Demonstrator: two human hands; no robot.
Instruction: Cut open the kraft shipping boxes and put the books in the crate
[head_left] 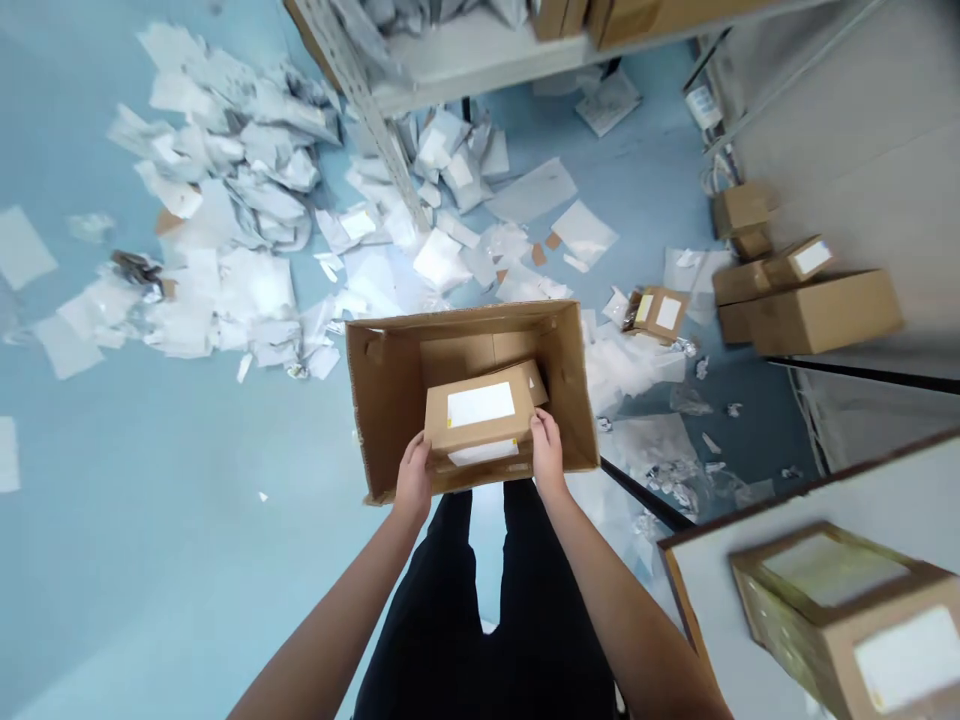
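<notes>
Between my two hands is a small brown cardboard box (442,415) with white labels on its top and front side. My left hand (414,480) grips its left end, fingers on the side. My right hand (547,450) holds the right end, fingertips over the edge. The small box is inside or just over a large open cardboard carton (390,370) that stands in front of my legs. Behind the small box, another cardboard box (535,382) lies tilted in the carton, partly covered. The carton's floor is mostly hidden.
Loose white paper and bags (247,180) cover the floor ahead and left. A white metal shelf (480,70) stands ahead. Several boxes (825,310) are stacked at right, with a small labelled box (660,312) nearer. A taped box (847,600) sits on a table (712,560) at lower right.
</notes>
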